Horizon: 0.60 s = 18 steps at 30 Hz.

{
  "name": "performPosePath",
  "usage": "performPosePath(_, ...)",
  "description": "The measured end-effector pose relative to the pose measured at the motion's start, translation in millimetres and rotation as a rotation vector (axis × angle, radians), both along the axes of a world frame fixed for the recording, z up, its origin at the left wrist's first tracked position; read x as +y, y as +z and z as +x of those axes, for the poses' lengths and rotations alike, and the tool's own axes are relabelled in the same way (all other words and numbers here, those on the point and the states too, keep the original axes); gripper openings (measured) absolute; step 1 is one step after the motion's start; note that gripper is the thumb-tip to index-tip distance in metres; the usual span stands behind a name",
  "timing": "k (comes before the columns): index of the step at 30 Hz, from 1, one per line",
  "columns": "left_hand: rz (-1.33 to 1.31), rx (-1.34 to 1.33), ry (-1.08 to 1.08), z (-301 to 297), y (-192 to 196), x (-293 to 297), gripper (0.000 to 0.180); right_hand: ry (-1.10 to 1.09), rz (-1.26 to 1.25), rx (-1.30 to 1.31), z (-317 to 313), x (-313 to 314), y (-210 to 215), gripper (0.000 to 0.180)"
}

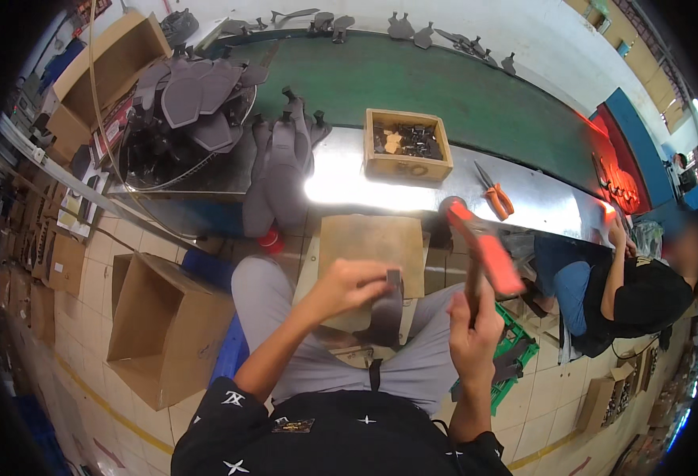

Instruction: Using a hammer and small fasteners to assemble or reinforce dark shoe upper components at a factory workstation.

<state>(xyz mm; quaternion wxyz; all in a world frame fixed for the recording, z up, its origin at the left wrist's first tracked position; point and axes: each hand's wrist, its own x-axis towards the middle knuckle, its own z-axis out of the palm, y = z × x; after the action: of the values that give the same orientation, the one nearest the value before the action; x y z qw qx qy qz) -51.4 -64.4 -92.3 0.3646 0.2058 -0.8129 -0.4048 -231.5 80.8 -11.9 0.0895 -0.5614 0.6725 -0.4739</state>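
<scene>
My left hand [353,287] is closed, its fingers pinching the upper end of a dark grey shoe sole [387,317] with a small heel block. The sole stands over my lap, in front of a tan board [371,242] set between my knees. My right hand [476,337] wraps round the handle of a hammer [488,250], raised to the right of the board. Its red head tilts across the front edge of the bench, with a dark round face at the far end.
Heeled grey soles [198,95] are heaped in a basket at left, others [281,163] lean on the metal bench. A wooden box [408,166] of small parts and orange-handled pliers [496,193] lie ahead. Cardboard box [158,333] left, green crate [515,341] right; another person [634,301] sits further right.
</scene>
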Motion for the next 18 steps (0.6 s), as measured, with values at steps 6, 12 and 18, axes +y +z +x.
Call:
performPosePath(6, 0.608, 0.021, -0.245, 34, 76, 66, 0.03, 0.197, 0.276, 0.375, -4, -30, -42, 0.045)
performPosePath(12, 0.769, 0.142, -0.338, 39, 91, 80, 0.028, 0.94, 0.145, -0.204, -12, -26, 20, 0.033)
performPosePath(18, 0.883, 0.027, -0.735, 45, 101, 69, 0.025, 1.167, 0.202, -0.31, -6, -32, 35, 0.035)
